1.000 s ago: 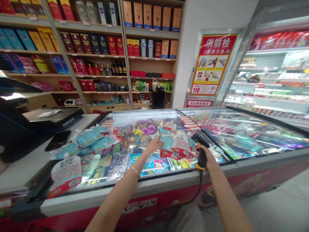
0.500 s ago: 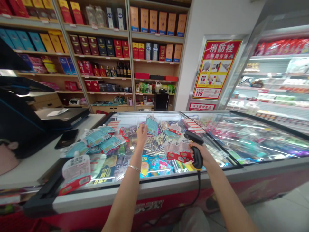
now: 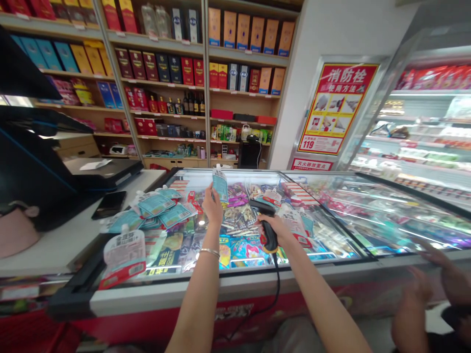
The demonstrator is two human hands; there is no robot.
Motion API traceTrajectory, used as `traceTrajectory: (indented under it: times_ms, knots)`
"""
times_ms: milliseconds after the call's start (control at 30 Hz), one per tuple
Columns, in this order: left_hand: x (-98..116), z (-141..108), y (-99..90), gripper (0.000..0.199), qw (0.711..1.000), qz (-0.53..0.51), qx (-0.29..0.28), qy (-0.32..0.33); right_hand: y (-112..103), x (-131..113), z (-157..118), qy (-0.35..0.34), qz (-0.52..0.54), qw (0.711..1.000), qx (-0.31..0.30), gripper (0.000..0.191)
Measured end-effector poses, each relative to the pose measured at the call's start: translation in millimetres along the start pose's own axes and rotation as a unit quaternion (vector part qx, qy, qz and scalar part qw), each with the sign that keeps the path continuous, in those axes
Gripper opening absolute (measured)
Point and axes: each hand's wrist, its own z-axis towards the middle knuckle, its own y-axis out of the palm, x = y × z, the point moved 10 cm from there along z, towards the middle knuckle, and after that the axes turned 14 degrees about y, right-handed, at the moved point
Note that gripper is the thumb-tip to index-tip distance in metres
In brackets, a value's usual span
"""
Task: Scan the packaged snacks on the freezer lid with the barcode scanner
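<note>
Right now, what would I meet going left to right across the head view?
Pink rounded object, flat black phone, light-blue plastic pouch in the left hand, black-and-yellow scanner, red-and-yellow wall poster, another person's hands.

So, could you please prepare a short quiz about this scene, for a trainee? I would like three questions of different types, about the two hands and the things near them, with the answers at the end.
1. True or false: the left hand holds a spouted pouch above the chest freezer.
2. Fill in the missing word: the right hand grips a black and yellow ______, from which a dark cable hangs.
3. Open question: on what does the black phone lie?

Key: 1. true; 2. scanner; 3. the white counter.
</note>
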Motion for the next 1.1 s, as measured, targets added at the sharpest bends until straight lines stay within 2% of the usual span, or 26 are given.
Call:
traceTrajectory:
  times_ms: [100,400,900,1100]
  knots:
    - [2.2,-0.1,-1.4,0.034,1.0,0.007,0.006,0.01,1.5,0.9,4.4,-0.006,-0.017,1.0,0.016,0.011]
    - [9.0,-1.1,6.1,0.038,0.999,0.014,-0.027,0.045,6.6,1.9,0.4,0.009,-0.009,1.0,0.008,0.009]
    - [12.3,-2.7,8.7,0.034,0.999,0.005,-0.028,0.046,7.6,-1.6,-7.6,-0.001,0.01,1.0,0.003,0.01]
    - [12.4,-3.1,10.8,0.036,0.997,-0.01,-0.022,0.07,19.0,-7.7,-8.6,-0.01,-0.007,1.0,-0.001,0.009]
